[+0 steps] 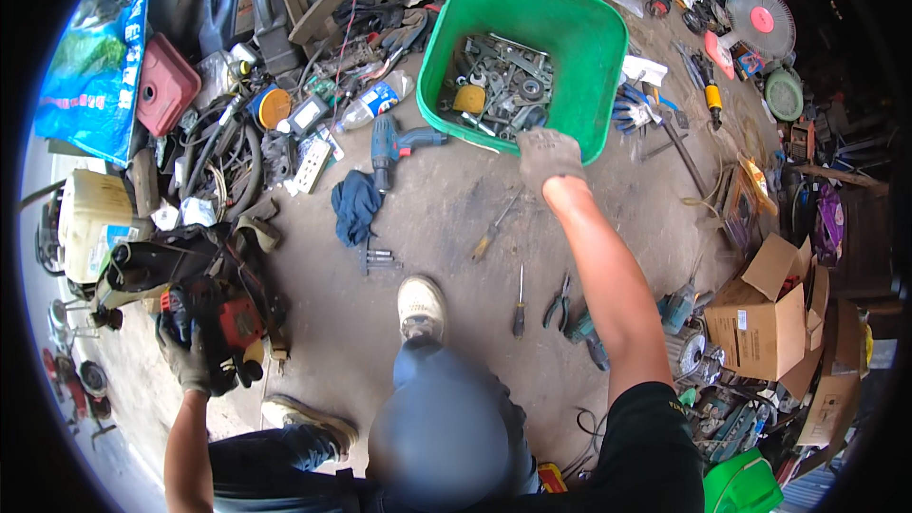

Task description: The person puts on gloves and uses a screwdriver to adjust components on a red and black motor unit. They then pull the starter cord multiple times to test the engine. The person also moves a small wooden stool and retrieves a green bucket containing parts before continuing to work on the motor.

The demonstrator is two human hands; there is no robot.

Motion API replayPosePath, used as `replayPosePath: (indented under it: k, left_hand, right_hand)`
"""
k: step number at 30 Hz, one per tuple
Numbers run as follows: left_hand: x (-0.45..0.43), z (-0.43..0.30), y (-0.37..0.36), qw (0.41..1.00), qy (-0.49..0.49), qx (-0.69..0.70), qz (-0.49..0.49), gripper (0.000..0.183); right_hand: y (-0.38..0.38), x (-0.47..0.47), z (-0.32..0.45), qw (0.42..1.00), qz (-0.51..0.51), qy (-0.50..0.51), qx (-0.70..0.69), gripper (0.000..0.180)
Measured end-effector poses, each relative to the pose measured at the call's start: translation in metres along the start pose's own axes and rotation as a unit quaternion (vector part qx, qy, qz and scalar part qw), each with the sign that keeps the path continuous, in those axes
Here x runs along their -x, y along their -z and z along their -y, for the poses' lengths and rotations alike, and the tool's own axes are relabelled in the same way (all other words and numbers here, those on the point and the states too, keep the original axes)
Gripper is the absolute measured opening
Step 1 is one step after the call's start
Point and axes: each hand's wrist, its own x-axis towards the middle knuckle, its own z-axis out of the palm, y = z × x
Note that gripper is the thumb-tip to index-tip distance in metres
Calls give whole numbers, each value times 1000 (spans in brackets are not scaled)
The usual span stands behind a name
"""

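My right hand (550,157), in a grey work glove, grips the near rim of a green plastic bin (598,50). Wrenches, sockets and other metal parts (509,82) lie in the bottom of the bin. At the left, my gloved left hand (187,356) is closed on a dark power tool with a red and black end (171,301), beside an open dark tool bag (153,267). A red and black machine part (241,322) shows just right of that hand. The fingertips of both hands are partly hidden.
On the concrete floor lie a blue cordless drill (385,149), a blue cloth (355,206), two screwdrivers (520,303) and pliers (558,305). Bottles, hoses and cables crowd the left. Cardboard boxes (752,328), power tools and a pink-hubbed fan (761,20) stand at the right.
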Motion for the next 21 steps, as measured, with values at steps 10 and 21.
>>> replayPosePath:
  k: [10,21]
  left_hand:
    - [-3,12,-6,1000,-14,-19,-14,74]
    - [-2,4,1,999,-20,35,9,68]
  right_hand:
    - [29,156,56,976,197,-16,-90,25]
    - [82,147,-24,951,10,-63,-303,48]
